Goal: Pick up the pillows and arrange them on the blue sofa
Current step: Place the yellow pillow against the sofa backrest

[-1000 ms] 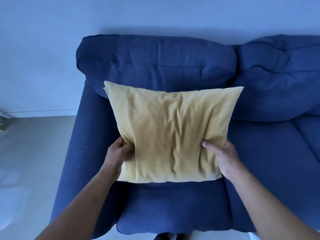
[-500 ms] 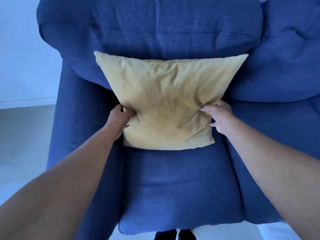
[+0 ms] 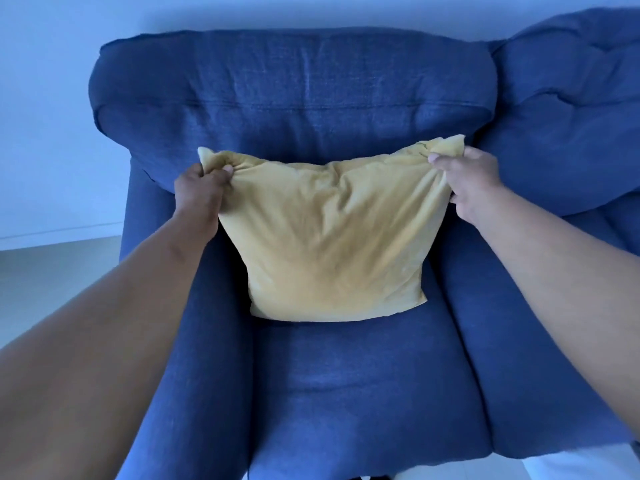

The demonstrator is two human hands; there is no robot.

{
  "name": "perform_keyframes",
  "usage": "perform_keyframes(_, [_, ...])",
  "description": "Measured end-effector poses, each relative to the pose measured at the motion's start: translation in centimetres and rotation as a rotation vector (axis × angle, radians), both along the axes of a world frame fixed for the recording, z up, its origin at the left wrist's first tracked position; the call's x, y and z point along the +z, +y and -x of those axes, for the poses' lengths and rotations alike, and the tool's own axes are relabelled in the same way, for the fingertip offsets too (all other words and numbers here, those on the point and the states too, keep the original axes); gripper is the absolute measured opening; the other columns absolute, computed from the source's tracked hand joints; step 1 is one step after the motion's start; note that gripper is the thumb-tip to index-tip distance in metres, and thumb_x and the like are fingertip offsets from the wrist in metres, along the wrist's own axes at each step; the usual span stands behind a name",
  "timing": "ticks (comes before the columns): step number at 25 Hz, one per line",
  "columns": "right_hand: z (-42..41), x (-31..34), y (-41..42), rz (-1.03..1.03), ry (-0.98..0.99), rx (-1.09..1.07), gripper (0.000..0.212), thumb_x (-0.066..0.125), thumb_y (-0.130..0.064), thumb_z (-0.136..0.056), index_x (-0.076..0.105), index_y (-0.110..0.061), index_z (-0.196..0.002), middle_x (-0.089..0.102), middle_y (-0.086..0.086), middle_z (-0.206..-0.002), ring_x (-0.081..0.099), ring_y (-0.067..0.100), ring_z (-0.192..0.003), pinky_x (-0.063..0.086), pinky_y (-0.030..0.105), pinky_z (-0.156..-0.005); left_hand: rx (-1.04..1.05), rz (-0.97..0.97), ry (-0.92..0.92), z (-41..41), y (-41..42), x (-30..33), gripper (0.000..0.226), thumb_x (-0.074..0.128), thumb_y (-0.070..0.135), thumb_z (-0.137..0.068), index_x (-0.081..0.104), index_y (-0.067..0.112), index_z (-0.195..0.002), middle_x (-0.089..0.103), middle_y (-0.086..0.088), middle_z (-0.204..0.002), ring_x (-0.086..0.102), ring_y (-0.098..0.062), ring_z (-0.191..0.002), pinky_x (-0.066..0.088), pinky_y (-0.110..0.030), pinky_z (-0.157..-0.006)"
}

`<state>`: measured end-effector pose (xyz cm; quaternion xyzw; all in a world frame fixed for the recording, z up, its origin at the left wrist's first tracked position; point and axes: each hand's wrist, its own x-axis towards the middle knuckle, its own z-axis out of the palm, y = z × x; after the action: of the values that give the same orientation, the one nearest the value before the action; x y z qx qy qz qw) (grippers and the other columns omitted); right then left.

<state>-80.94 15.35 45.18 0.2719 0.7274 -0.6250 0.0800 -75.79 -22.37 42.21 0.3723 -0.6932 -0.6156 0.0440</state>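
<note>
A yellow pillow (image 3: 332, 237) stands on the seat of the blue sofa (image 3: 346, 393), leaning against the back cushion (image 3: 294, 95). My left hand (image 3: 202, 190) pinches the pillow's top left corner. My right hand (image 3: 474, 181) pinches its top right corner. The top edge sags between the two corners. The pillow's bottom edge rests on the seat cushion.
The sofa's left armrest (image 3: 166, 306) lies under my left forearm. A second back cushion (image 3: 568, 109) sits to the right. A pale wall (image 3: 45, 98) is behind the sofa, and light floor (image 3: 52, 271) shows at the left.
Both hands have moved from the pillow's lower sides up to its top corners. The pillow now rests on the seat against the back cushion.
</note>
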Motion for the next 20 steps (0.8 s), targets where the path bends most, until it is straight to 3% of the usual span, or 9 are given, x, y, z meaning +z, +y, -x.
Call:
perform_keyframes(4, [-0.2,1.8,1.7,0.021,0.054,0.006,0.013,0.080,-0.017,-0.088,0.070,-0.024,-0.085,0.074,-0.004,-0.094,0.070,0.014,-0.086,0.058,0.041,-0.088,0.094,-0.026,0.112,-1.6,-0.9,0.9,0.009,0.083,0.030,-0.083,0.075,0.027,-0.087,0.077,0.005,-0.096,0.072,-0.016,-0.096,0.062,-0.037,-0.092])
perform_keyframes(7, [-1.2,0.5,1.8,0.005,-0.071,0.026,0.015,0.079,-0.015,-0.090,0.067,-0.024,-0.092,0.071,-0.007,-0.097,0.065,0.011,-0.087,0.054,0.049,-0.099,0.065,-0.048,0.010,-2.6,-0.5,0.3,0.011,0.079,0.020,-0.092,0.071,0.027,-0.092,0.074,0.005,-0.098,0.072,-0.018,-0.101,0.063,-0.043,-0.095])
perform_keyframes(9, [-1.3,0.2,1.5,0.004,-0.114,-0.001,0.016,0.079,-0.015,-0.091,0.066,-0.025,-0.095,0.069,-0.008,-0.096,0.063,0.009,-0.086,0.054,0.050,-0.098,0.062,-0.062,-0.013,-2.6,-0.3,0.5,0.011,0.078,0.017,-0.094,0.071,0.025,-0.097,0.074,0.004,-0.101,0.072,-0.021,-0.107,0.062,-0.043,-0.094])
perform_keyframes(12, [-0.6,1.0,1.1,-0.047,-0.082,-0.023,0.015,0.079,-0.021,-0.090,0.070,-0.021,-0.102,0.071,-0.006,-0.098,0.068,0.013,-0.092,0.059,0.043,-0.090,0.094,-0.034,0.004,-2.1,-0.4,1.7,0.008,0.077,0.019,-0.095,0.071,0.024,-0.096,0.073,0.004,-0.100,0.071,-0.015,-0.096,0.064,-0.043,-0.094])
perform_keyframes(15, [-0.5,1.9,1.8,-0.088,-0.071,-0.007,0.029,0.078,-0.028,-0.090,0.072,-0.013,-0.114,0.072,-0.002,-0.107,0.069,0.018,-0.102,0.059,0.044,-0.092,0.127,-0.061,-0.010,-2.6,0.1,3.0,0.015,0.079,0.027,-0.093,0.066,0.022,-0.088,0.073,0.001,-0.101,0.072,-0.018,-0.096,0.064,-0.040,-0.095])
perform_keyframes(19, [-3.6,4.0,3.2,-0.120,-0.043,-0.017,0.056,0.077,-0.032,-0.089,0.062,0.004,-0.130,0.069,0.026,-0.128,0.064,0.045,-0.124,0.055,0.061,-0.101,0.298,-0.170,-0.085,-6.4,1.7,4.4,0.042,0.081,0.046,-0.084,0.047,0.024,-0.071,0.053,0.003,-0.079,0.052,-0.016,-0.069,0.051,-0.029,-0.072])
perform_keyframes(20, [-4.9,4.6,3.7,-0.133,-0.031,-0.013,0.063,0.077,-0.036,-0.088,0.059,0.003,-0.134,0.071,0.023,-0.125,0.065,0.045,-0.123,0.054,0.063,-0.101,0.331,-0.191,-0.110,-7.8,2.8,4.7,0.042,0.079,0.047,-0.086,0.048,0.025,-0.071,0.049,0.003,-0.078,0.046,-0.014,-0.065,0.046,-0.028,-0.066])
